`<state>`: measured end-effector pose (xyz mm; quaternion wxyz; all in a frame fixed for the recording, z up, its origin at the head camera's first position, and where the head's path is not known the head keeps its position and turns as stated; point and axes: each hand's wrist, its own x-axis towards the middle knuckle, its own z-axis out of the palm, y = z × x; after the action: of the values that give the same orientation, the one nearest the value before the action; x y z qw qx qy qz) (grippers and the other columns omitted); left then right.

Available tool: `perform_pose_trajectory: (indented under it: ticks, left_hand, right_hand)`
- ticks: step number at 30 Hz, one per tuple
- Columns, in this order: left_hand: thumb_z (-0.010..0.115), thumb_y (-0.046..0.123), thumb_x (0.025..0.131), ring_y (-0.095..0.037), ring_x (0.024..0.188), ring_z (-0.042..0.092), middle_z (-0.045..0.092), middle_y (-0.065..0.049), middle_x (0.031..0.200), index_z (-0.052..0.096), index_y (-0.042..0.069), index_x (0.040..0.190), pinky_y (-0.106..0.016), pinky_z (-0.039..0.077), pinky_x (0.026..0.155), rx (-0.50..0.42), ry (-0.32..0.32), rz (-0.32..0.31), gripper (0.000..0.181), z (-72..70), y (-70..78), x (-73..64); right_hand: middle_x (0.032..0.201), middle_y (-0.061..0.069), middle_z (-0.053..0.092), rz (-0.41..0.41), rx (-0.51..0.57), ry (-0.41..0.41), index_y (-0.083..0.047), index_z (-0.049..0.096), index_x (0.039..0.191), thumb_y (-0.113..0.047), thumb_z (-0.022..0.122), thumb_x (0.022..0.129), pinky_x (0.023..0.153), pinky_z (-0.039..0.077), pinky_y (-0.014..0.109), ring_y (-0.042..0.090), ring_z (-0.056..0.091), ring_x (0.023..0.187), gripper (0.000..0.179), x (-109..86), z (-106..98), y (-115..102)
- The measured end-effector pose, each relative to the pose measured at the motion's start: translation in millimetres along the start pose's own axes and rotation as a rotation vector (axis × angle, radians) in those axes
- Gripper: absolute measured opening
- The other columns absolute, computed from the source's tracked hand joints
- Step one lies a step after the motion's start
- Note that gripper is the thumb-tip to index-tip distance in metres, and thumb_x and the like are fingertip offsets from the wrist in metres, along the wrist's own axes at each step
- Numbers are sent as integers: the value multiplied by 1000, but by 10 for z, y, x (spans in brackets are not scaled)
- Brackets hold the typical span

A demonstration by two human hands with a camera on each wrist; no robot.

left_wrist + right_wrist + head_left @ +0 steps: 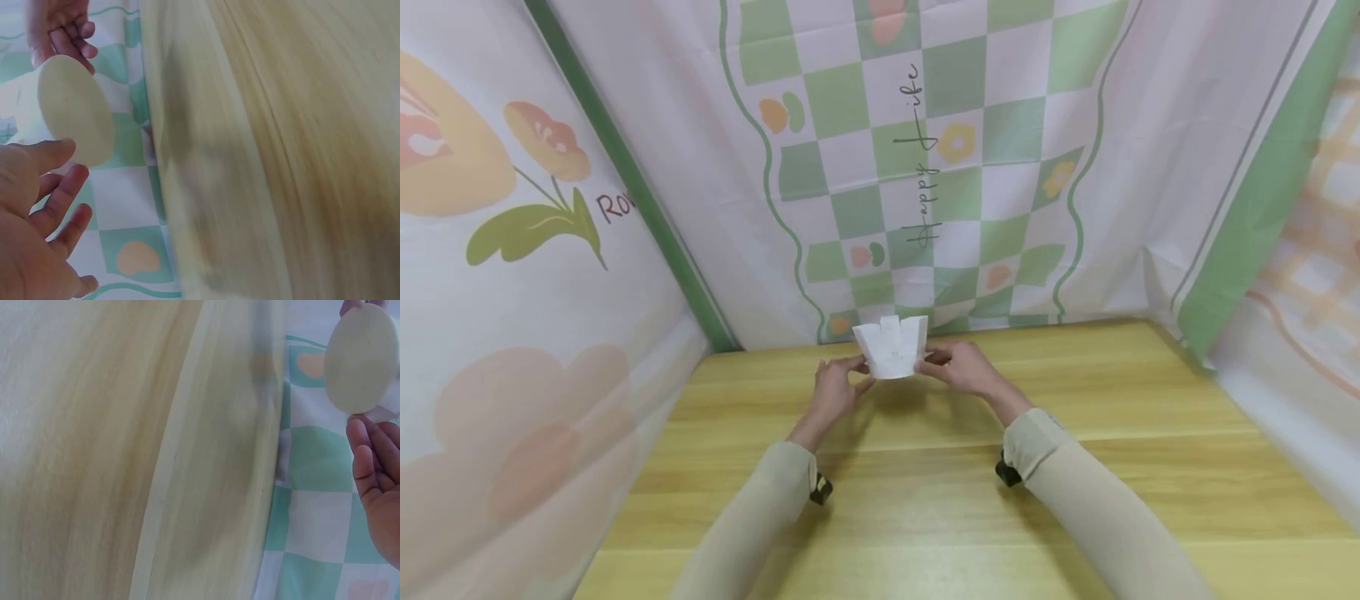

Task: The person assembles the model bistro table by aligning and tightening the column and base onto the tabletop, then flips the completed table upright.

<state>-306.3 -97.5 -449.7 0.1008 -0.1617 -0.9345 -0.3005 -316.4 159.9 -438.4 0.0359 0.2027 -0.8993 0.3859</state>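
A white paper food box (895, 350) with an oval base and flared, notched upper edges is held up over the far part of the table. My left hand (837, 387) pinches its left side between thumb and fingers near the base. On the opposite side, the right hand (964, 367) grips it the same way. Its flat oval bottom (76, 109) faces the camera in the left wrist view, with the left hand (44, 206) at the lower edge. In the right wrist view, the right hand's fingertips (357, 422) meet the rim of the base. The box's inside is hidden.
The wooden table (910, 500) ends at the back against a hanging cloth (902, 167) with green checks and lettering. Printed cloth walls (550, 333) rise on the left and right. Dark wrist cameras (1009, 469) sit under the sleeves.
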Motion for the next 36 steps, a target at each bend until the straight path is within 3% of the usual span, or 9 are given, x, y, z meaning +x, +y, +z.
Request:
perform_pose_trajectory:
  ticks: [6, 11, 18, 25, 31, 36]
  left_hand:
    - [71, 26, 92, -32, 127, 60, 76, -3, 110, 63, 11, 133, -70, 17, 119, -23, -17, -25, 44, -49, 53, 10]
    - [71, 26, 93, -32, 126, 61, 77, 0, 109, 63, 12, 133, -69, 15, 120, -9, -22, -42, 43, -92, 92, 6]
    - [71, 25, 93, -32, 125, 61, 77, 2, 105, 66, 14, 129, -71, 11, 119, -19, -21, -64, 38, -134, 115, -12]
    - [69, 29, 94, -33, 131, 56, 73, -5, 119, 67, 12, 127, -73, 8, 118, -105, -25, -80, 37, -170, 113, 14]
    - [67, 32, 95, -31, 131, 56, 72, -7, 123, 65, 12, 129, -70, 7, 120, -183, -60, -97, 39, -186, 120, 12]
    - [65, 34, 97, -30, 129, 58, 70, -8, 127, 66, 12, 129, -56, 34, 118, -254, -84, -130, 39, -178, 114, -11]
  right_hand:
    - [112, 14, 75, 37, 37, -7, -9, 64, 133, -39, 66, 95, 83, 60, 41, 30, 71, 105, 48, 1, -20, 39]
    - [113, 16, 74, 48, 72, -44, -3, 60, 135, -29, 70, 92, 83, 61, 40, 32, 71, 107, 51, -6, -41, 40]
    - [107, 16, 76, 38, 50, -44, -3, 65, 126, -26, 70, 91, 79, 61, 38, 30, 73, 100, 42, -15, -54, 15]
    - [101, 9, 77, 37, 50, -23, -12, 73, 112, -38, 67, 94, 70, 57, 30, 24, 73, 87, 33, -3, -80, 13]
    - [99, 9, 77, 79, 99, -47, -11, 73, 112, -37, 66, 95, 69, 57, 28, 30, 73, 87, 32, -13, -91, 35]
    - [99, 12, 76, 106, 168, -60, -6, 70, 119, -32, 64, 97, 75, 60, 41, 38, 71, 92, 34, -42, -98, 44]
